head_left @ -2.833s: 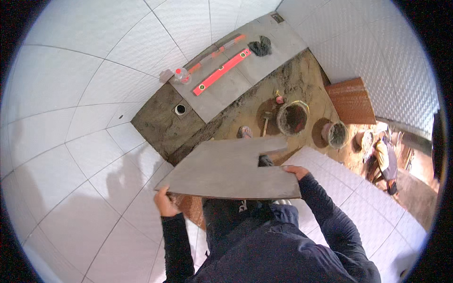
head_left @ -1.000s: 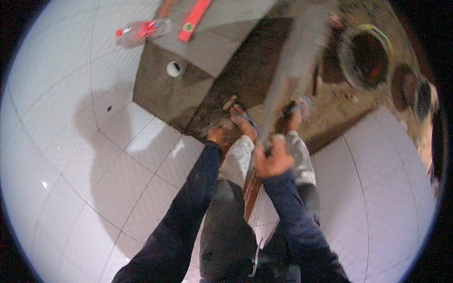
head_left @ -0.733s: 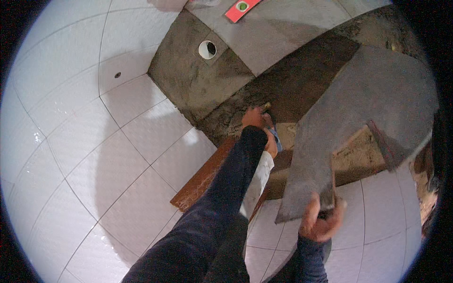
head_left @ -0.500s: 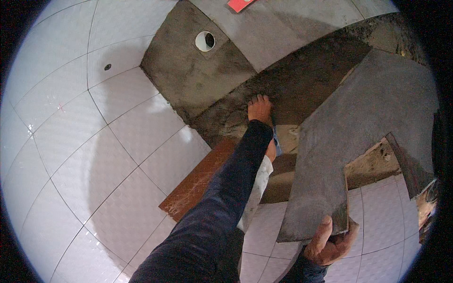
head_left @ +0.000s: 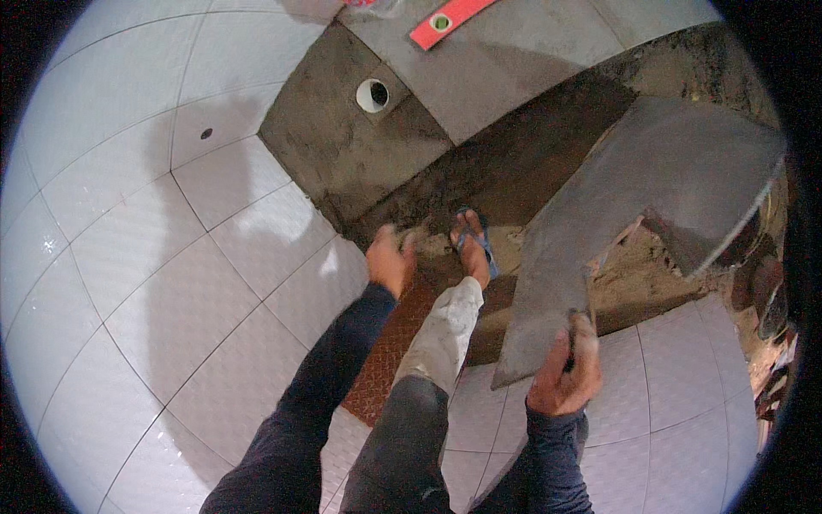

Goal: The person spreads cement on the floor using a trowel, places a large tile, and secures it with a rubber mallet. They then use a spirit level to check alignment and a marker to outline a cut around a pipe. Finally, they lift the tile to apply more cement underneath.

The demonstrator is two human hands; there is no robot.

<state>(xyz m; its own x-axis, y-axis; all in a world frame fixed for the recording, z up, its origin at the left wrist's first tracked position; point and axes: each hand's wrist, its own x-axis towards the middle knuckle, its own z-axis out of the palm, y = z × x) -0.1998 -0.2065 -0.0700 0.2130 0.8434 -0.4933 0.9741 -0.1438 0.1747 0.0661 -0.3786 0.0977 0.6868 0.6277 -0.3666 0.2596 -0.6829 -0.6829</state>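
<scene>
A large grey floor tile (head_left: 591,214) with a notch cut out of its near side is tilted over the bare mortar bed (head_left: 548,154). My right hand (head_left: 567,368) grips the narrow near arm of this tile, thumb on one side and fingers at the notch edge. Over the near left edge of the mortar bed is my left hand (head_left: 392,261), beside the white wall tiles. Motion smears its fingers, and nothing shows clearly in it. My foot in a blue flip-flop (head_left: 473,244) stands on the mortar between my hands.
A white pipe opening (head_left: 372,95) sits in a dark grey tile (head_left: 342,128) at the far left. A red spirit level (head_left: 445,21) lies on laid grey tiles (head_left: 514,68). A reddish-brown board (head_left: 385,360) lies beside my leg. White tiled wall (head_left: 111,257) stands at left.
My left hand has drawn back and left from the mortar, uncovering my foot. My right hand has moved slightly away from me and left with the tile, whose notch has shifted too.
</scene>
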